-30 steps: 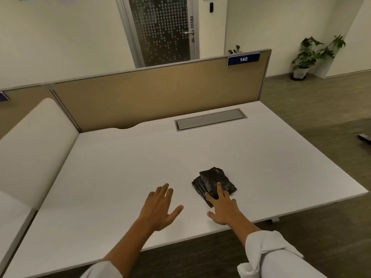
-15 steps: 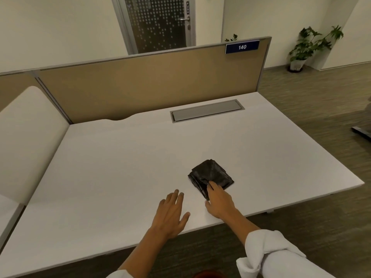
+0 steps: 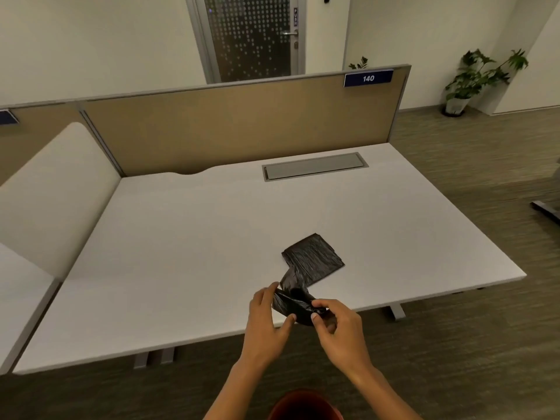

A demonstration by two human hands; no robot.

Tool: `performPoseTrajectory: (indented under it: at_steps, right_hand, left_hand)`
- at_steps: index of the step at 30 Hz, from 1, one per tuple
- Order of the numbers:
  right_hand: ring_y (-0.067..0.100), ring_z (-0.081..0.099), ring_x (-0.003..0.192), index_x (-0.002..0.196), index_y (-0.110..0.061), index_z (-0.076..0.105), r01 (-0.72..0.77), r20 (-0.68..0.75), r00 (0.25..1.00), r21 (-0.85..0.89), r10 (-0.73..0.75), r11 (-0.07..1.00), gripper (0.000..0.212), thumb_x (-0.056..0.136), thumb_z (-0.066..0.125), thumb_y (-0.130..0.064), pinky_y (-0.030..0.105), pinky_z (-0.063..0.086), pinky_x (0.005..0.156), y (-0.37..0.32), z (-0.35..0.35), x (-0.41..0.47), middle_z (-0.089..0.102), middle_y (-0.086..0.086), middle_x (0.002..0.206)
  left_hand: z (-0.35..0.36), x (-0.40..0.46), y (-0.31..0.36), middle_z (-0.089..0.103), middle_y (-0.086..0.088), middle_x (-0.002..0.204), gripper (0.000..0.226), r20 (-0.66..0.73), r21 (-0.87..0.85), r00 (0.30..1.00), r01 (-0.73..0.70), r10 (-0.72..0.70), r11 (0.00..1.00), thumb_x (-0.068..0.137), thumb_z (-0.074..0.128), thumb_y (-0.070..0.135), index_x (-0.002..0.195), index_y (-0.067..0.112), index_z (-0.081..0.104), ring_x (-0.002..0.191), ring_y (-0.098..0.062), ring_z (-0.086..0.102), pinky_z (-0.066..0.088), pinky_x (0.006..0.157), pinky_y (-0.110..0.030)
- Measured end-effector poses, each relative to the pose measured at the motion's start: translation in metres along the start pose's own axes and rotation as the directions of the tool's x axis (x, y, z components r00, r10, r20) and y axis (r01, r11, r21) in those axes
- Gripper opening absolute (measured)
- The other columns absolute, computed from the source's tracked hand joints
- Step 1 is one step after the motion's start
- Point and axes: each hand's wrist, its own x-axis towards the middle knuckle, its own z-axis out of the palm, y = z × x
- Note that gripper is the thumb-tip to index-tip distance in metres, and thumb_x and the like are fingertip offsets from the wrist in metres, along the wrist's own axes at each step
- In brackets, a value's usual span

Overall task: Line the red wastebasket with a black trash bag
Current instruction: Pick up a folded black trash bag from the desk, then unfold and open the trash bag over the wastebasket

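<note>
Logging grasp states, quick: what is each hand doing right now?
Left hand: closed on the black trash bag.
Right hand: pinching the same bag.

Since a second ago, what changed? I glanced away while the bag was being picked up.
Both hands came off the desk and took hold: the left hand and right hand now pinch one end of the bag, lifting it toward the near edge. The rest has unfolded flatter on the desk. A red wastebasket now shows at the bottom. The desk itself looks unchanged.
</note>
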Motion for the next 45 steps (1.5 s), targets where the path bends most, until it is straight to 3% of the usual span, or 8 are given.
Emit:
performPoseTrajectory:
  at_steps: [6,11,17,21,25,34,38,45]
  right_hand:
    - [0.003,0.067,0.083,0.109,-0.049,0.059,-0.007,0.013,1.0,0.065,0.006,0.998,0.048,0.085,0.076,-0.011,0.014,0.055,0.063,0.0,-0.021,-0.036,0.068,-0.015,0.105]
    - [0.003,0.063,0.105,0.139,-0.03,0.05,-0.06,0.109,0.993,0.19,0.039,0.98,0.069,0.079,0.083,-0.018,0.023,0.06,0.075,0.005,-0.032,-0.066,0.043,-0.016,0.146]
    - [-0.008,0.043,0.13,0.15,-0.038,0.035,-0.054,0.241,0.97,0.075,0.034,0.996,0.103,0.064,0.087,-0.056,0.018,0.051,0.094,0.016,-0.033,-0.123,0.018,-0.03,0.158]
    - [-0.009,0.047,0.127,0.137,-0.045,0.048,-0.011,0.209,0.978,0.044,0.002,0.999,0.074,0.074,0.085,-0.035,0.02,0.044,0.105,0.016,-0.028,-0.153,0.047,-0.026,0.142]
    - [-0.005,0.066,0.102,0.109,-0.042,0.067,0.025,0.082,0.996,0.065,-0.03,0.998,0.047,0.087,0.071,-0.001,0.027,0.058,0.088,0.012,-0.033,-0.164,0.071,-0.023,0.104]
    - [0.016,0.072,0.086,0.09,-0.029,0.074,-0.164,0.146,0.983,0.387,0.115,0.907,0.017,0.091,0.062,-0.041,0.028,0.059,0.075,-0.001,-0.063,-0.158,0.075,0.001,0.089]
    - [0.029,0.073,0.088,0.093,-0.022,0.073,-0.266,0.204,0.961,0.49,0.187,0.83,0.019,0.092,0.063,-0.037,0.042,0.06,0.078,0.0,-0.067,-0.148,0.075,0.012,0.092]
    - [0.025,0.071,0.09,0.104,-0.01,0.071,-0.444,0.306,0.893,0.47,0.331,0.763,0.018,0.098,0.06,-0.023,0.024,0.059,0.073,0.029,-0.073,-0.117,0.077,0.008,0.092]
  left_hand:
    - [-0.001,-0.04,0.005,0.049,0.001,0.141,0.015,-0.012,0.035,1.0,0.004,-0.003,0.999,0.087,0.073,0.02,0.101,0.028,0.072,0.134,-0.014,0.039,0.032,0.112,-0.031]
    - [0.001,-0.071,0.02,0.072,0.013,0.08,0.01,-0.023,-0.092,0.996,0.084,-0.087,0.992,0.085,0.076,0.027,0.079,0.031,0.07,0.082,0.001,0.067,0.047,0.07,-0.011]
    - [0.004,-0.094,0.027,0.076,-0.004,0.075,0.013,0.028,-0.395,0.969,0.238,-0.247,0.888,0.086,0.076,0.028,0.077,0.018,0.074,0.075,-0.016,0.072,0.057,0.071,-0.035]
    - [0.005,-0.11,0.034,0.074,0.001,0.068,0.025,0.07,-0.526,0.943,0.313,-0.326,0.791,0.079,0.079,0.041,0.07,0.018,0.073,0.068,-0.012,0.069,0.054,0.062,-0.025]
    - [0.005,-0.125,0.037,0.07,0.002,0.066,0.035,0.107,-0.589,0.924,0.356,-0.366,0.726,0.064,0.08,0.056,0.066,0.022,0.072,0.069,-0.013,0.068,0.054,0.063,-0.026]
    - [-0.005,-0.168,0.038,0.072,-0.012,0.115,0.102,0.25,-0.628,0.877,0.469,-0.41,0.62,0.038,0.086,0.074,0.117,0.013,0.064,0.104,-0.027,0.072,0.058,0.084,-0.036]
    - [0.001,-0.189,0.04,0.077,0.0,0.117,0.083,0.339,-0.64,0.897,0.44,-0.283,0.63,0.054,0.092,0.055,0.124,0.019,0.065,0.107,-0.015,0.073,0.058,0.08,-0.02]
    - [0.012,-0.194,0.041,0.081,-0.008,0.099,0.013,0.213,-0.602,0.886,0.451,-0.412,0.658,0.085,0.077,0.012,0.098,0.011,0.078,0.095,-0.021,0.077,0.059,0.072,-0.023]
